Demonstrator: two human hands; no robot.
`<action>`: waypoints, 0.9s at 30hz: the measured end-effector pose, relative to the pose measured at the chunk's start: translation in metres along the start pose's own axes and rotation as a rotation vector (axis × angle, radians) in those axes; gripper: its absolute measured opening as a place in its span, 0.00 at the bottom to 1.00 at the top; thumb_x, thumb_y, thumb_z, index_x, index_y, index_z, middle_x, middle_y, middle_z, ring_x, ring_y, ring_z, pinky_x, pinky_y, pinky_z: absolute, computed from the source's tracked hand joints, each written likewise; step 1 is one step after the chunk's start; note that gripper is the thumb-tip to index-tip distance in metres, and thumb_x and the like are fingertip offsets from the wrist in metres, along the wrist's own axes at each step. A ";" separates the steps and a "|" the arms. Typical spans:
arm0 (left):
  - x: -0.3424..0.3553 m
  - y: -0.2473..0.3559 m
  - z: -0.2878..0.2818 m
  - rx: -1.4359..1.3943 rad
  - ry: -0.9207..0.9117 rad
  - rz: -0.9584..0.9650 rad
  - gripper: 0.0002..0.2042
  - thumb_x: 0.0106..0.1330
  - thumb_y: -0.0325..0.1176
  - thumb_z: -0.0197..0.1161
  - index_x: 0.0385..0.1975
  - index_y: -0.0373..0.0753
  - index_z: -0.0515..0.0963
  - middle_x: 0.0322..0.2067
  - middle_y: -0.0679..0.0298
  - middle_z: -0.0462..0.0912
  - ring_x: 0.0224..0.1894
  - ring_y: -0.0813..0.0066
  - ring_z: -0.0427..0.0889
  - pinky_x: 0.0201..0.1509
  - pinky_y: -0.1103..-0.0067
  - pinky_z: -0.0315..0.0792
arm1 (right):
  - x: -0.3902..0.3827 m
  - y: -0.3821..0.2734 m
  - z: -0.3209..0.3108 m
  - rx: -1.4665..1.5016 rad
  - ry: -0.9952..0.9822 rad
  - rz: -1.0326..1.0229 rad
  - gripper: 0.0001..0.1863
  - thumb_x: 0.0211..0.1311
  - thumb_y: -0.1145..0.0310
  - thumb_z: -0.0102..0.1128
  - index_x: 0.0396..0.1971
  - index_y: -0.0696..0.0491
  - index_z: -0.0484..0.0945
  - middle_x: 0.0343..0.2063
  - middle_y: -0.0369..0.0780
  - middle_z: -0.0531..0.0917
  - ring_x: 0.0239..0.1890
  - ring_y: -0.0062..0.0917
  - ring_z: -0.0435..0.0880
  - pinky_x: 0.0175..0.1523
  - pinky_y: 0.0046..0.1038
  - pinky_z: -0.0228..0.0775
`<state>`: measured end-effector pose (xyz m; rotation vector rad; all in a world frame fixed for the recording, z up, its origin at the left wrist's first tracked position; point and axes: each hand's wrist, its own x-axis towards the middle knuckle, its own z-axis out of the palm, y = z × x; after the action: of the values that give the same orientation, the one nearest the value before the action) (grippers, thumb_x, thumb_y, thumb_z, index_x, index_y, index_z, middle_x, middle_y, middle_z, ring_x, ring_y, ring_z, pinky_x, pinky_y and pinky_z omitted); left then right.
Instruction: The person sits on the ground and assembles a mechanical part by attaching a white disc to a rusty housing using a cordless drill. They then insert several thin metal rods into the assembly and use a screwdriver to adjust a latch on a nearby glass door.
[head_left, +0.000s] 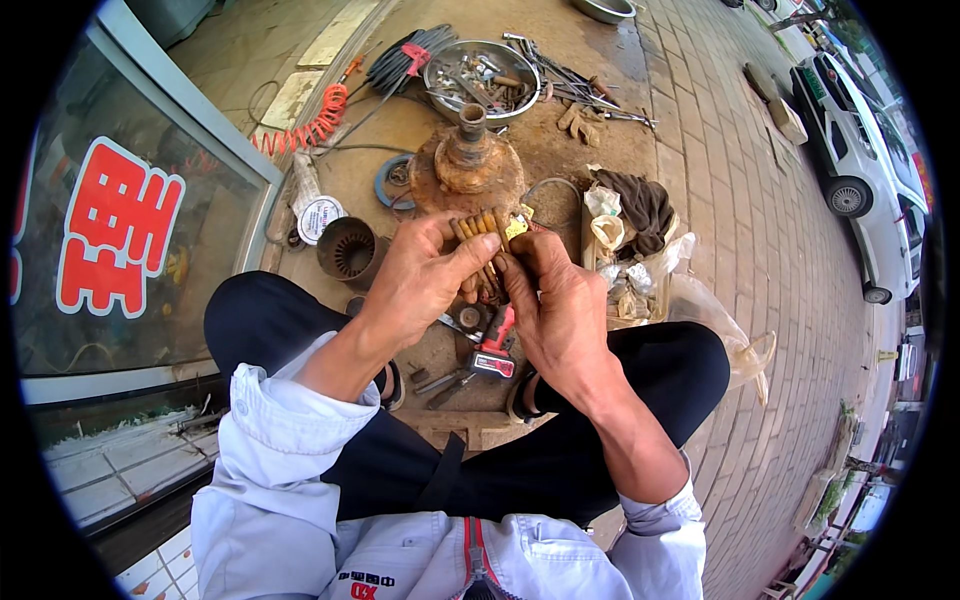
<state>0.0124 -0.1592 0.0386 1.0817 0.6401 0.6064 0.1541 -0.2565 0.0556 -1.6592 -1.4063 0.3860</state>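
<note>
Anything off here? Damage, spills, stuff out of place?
Mainly the flanged metal part above picture centre: brown-orange nearly all over, likely rust, perhaps dirt too. Also, a translucent plastic bag sags out over the paving at right, and long tools lie strewn beside the metal basin.

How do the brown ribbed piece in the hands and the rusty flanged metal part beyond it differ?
Pose: the brown ribbed piece is held up between the left hand and right hand; the rusty flanged metal part stands beyond them.
Size: the ribbed piece looks smaller, the flanged part clearly wider.
Shape: the ribbed piece shows a row of narrow ribs; the flanged part has a broad disc and an upright neck.
Both look brownish.
</note>
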 end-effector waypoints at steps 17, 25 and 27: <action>-0.003 -0.004 0.003 -0.088 0.023 0.048 0.12 0.72 0.35 0.67 0.47 0.34 0.81 0.32 0.66 0.85 0.26 0.85 0.80 0.30 0.85 0.76 | 0.001 0.003 -0.004 -0.067 0.025 -0.178 0.06 0.63 0.80 0.67 0.38 0.63 0.82 0.30 0.47 0.84 0.28 0.34 0.86 0.32 0.28 0.76; -0.002 0.000 0.005 -0.139 0.027 0.024 0.10 0.75 0.35 0.64 0.45 0.35 0.80 0.31 0.68 0.83 0.27 0.86 0.78 0.31 0.85 0.75 | 0.002 -0.001 -0.006 0.118 -0.026 -0.024 0.07 0.65 0.76 0.67 0.41 0.61 0.83 0.31 0.43 0.85 0.29 0.31 0.86 0.35 0.29 0.78; -0.002 0.001 0.005 -0.228 -0.023 0.059 0.10 0.76 0.35 0.63 0.46 0.36 0.80 0.32 0.68 0.83 0.27 0.86 0.78 0.31 0.85 0.75 | 0.004 0.000 -0.006 0.468 -0.041 0.264 0.10 0.68 0.71 0.66 0.46 0.59 0.83 0.31 0.40 0.84 0.28 0.26 0.85 0.33 0.29 0.78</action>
<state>0.0147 -0.1629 0.0412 0.8948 0.5070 0.7002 0.1596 -0.2556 0.0605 -1.4491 -1.0235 0.8359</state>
